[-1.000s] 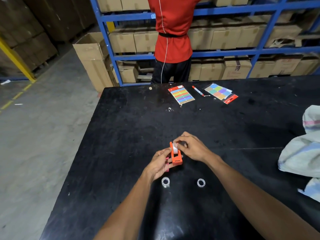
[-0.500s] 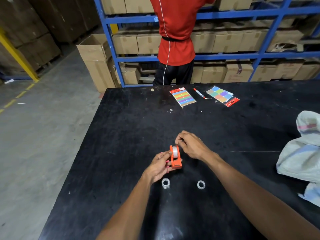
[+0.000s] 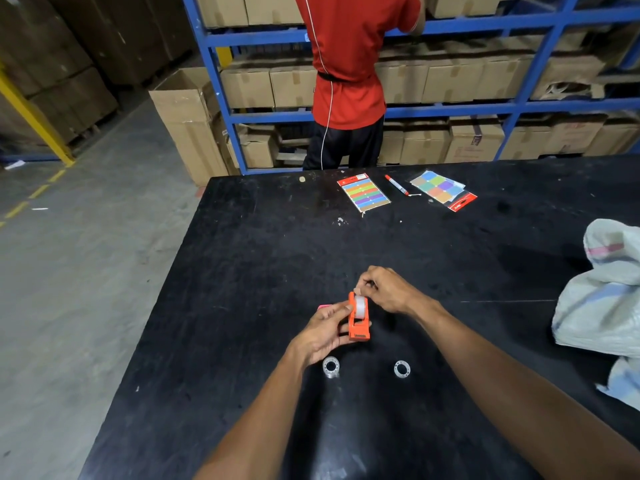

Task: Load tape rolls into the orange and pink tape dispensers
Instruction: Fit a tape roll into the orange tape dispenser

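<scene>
My left hand [image 3: 322, 332] grips the orange tape dispenser [image 3: 358, 323] from its left side, just above the black table [image 3: 263, 271]. A clear tape roll [image 3: 360, 307] sits in the dispenser's cradle. My right hand [image 3: 384, 289] is at the dispenser's far end, fingertips pinched at the top of the roll. A sliver of the pink dispenser [image 3: 323, 306] peeks out behind my left hand. Two more clear tape rolls lie on the table in front of me, one at left [image 3: 331, 367] and one at right [image 3: 402, 369].
At the table's far edge lie a pack of coloured labels [image 3: 363, 195], a red marker [image 3: 396, 185] and a second label pack [image 3: 443, 188]. A white woven sack [image 3: 602, 299] lies at the right. A person in a red shirt [image 3: 349, 64] stands at blue shelving behind.
The tape roll has settled lower into the orange dispenser. My right hand shifted from the roll's side to the dispenser's far end. The left hand kept its hold.
</scene>
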`<state>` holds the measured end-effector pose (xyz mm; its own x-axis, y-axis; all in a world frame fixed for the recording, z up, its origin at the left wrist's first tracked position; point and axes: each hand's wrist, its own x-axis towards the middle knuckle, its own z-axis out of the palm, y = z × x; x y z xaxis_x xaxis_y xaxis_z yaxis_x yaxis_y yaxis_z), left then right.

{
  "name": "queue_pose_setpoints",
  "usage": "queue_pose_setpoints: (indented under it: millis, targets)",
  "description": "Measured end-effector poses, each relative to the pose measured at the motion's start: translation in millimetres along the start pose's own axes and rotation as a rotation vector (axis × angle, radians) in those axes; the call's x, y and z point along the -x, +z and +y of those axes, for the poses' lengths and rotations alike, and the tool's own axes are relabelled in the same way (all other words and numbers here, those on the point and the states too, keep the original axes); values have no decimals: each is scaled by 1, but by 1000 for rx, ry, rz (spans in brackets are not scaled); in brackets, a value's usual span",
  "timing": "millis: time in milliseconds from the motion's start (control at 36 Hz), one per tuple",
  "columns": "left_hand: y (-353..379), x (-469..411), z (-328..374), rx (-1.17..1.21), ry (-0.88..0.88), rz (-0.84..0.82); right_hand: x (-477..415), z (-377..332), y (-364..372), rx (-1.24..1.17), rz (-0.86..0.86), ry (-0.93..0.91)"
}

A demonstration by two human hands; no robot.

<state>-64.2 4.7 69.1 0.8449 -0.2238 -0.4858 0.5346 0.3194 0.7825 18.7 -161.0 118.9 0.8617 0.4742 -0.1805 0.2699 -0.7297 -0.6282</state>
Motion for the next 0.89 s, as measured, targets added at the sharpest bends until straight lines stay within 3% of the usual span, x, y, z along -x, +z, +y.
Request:
queue_pose_setpoints:
  millis: [139,639,889]
  targets:
    - [-2,-3,1,18,-3,40,0,-7,-1,-35,63,-20]
    - [-10,-12,18,29,41,130,45,-16,21,47,-16,-93]
    - [-3,-21,18,-10,33,135,54,-4,41,194,130,-127]
